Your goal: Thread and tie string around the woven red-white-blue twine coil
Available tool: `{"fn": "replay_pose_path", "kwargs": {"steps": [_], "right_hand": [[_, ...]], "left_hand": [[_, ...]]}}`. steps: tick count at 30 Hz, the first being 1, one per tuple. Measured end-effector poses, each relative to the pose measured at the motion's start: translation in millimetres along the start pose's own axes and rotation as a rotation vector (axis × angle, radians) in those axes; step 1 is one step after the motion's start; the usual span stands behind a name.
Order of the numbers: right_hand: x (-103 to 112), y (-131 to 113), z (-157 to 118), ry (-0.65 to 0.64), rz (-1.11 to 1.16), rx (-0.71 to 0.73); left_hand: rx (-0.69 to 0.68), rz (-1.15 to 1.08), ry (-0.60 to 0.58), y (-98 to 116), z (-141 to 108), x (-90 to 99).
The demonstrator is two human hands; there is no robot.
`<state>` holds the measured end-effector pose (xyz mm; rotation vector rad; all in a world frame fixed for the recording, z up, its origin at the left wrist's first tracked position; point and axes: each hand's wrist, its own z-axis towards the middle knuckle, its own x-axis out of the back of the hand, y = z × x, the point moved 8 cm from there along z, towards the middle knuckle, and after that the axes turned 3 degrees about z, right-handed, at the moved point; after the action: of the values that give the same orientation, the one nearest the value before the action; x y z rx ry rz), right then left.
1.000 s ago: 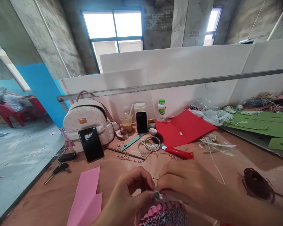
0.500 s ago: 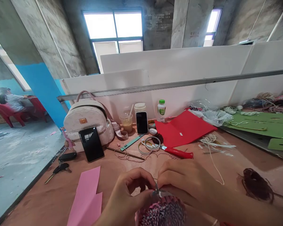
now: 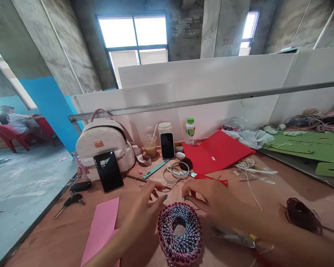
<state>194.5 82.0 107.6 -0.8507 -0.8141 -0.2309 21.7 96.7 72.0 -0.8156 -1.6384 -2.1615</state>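
A thick knitted ring (image 3: 180,234), in dark blue, white and pink yarn with a round hole, lies on the brown-covered table below my hands. My left hand (image 3: 147,205) is at its upper left, thumb and fingers apart. Its fingertips are over the thin brown stick (image 3: 132,178), seemingly not gripping it. My right hand (image 3: 211,194) is above the ring's right side with thumb and forefinger tips close together. What they pinch, if anything, is too small to make out. Under my right forearm lie scissors (image 3: 235,237), partly hidden. Red-and-white twisted cord (image 3: 179,181) lies beyond my fingers.
Beyond are tape rolls (image 3: 180,170), a red sheet (image 3: 211,154), a white bottle (image 3: 190,131), a drink cup (image 3: 149,146) and phones (image 3: 108,171). A backpack (image 3: 102,139), keys (image 3: 69,200) and pink paper (image 3: 101,226) lie left. Dark yarn (image 3: 302,215) lies right.
My hands have let go of the knitted ring and moved apart above it. It now lies flat with its hole showing, and the scissors have come into view.
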Motion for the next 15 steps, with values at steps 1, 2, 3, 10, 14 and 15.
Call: {"fn": "replay_pose_path", "kwargs": {"steps": [1, 2, 3, 10, 14, 15], "right_hand": [[-2, 6, 1, -0.017, 0.025, -0.051], [-4, 10, 1, -0.04, 0.06, -0.091], [-7, 14, 1, -0.061, 0.104, -0.117], [-18, 28, 5, -0.102, 0.506, -0.193], [-18, 30, 8, -0.121, 0.758, -0.215], [-17, 30, 8, -0.111, 0.769, -0.222]], "left_hand": [[0.033, 0.089, -0.078, -8, 0, -6.7], [0.063, 0.153, -0.142, -15, -1, -12.2], [0.089, 0.199, -0.189, -20, -2, -16.5], [0.154, 0.089, -0.318, -22, -8, -31.5], [0.152, -0.137, -0.377, -17, -9, -43.9], [0.144, -0.181, -0.384, -14, -10, -46.0]]}}
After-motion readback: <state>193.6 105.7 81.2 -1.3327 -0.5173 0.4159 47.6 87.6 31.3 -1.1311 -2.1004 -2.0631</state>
